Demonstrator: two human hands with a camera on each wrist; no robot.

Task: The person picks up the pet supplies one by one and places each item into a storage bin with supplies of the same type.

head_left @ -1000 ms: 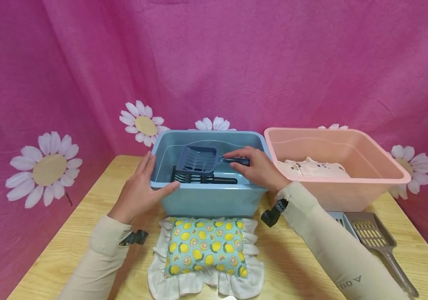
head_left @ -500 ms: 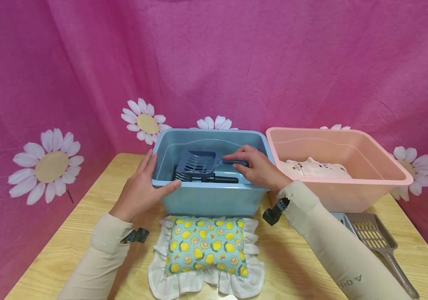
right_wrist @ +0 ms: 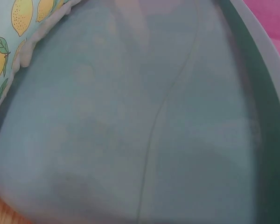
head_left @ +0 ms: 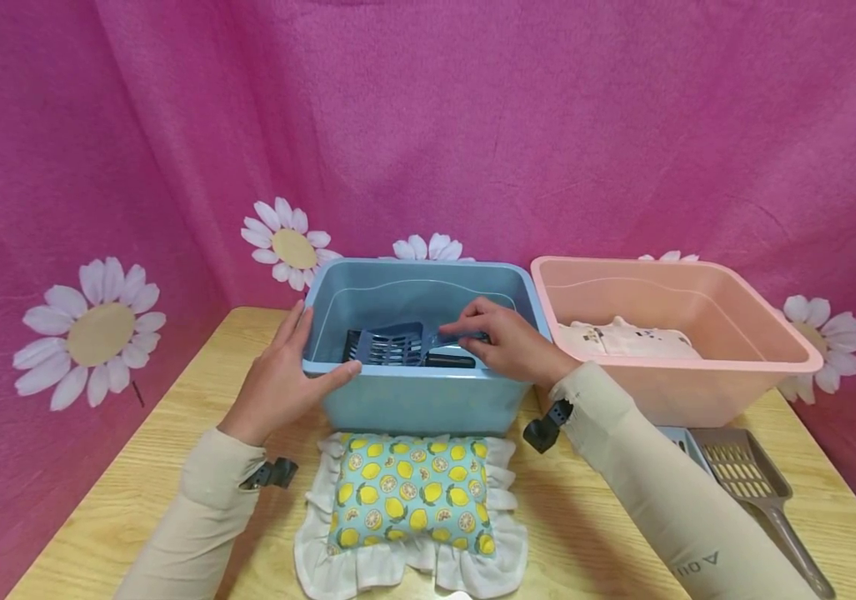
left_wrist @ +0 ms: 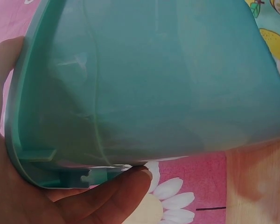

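Note:
In the head view my right hand (head_left: pixel 506 342) reaches over the blue plastic bin (head_left: pixel 420 402) and pinches the handle of a dark blue slotted litter scoop (head_left: pixel 412 332). That scoop lies low inside the bin over a black slotted scoop (head_left: pixel 450 361), whose handle shows below it. My left hand (head_left: pixel 270 387) rests on the bin's front left corner, fingers straight along the side and thumb on the front rim. The left wrist view shows the fingers (left_wrist: pixel 126 193) touching the rim from outside. Only the bin's outer wall (right_wrist: pixel 177 121) fills the right wrist view; the hand is out of it.
A pink bin (head_left: pixel 683 379) with a folded pale printed cloth (head_left: pixel 630 339) stands on the right. A ruffled lemon-print cushion (head_left: pixel 412 496) lies before the blue bin. A brown litter scoop (head_left: pixel 780 492) and a partly hidden grey-blue one (head_left: pixel 678 435) lie on the table (head_left: pixel 135 492).
My right hand has lowered the dark blue litter scoop deeper into the blue bin, onto the black scoop. The left hand has stayed on the corner.

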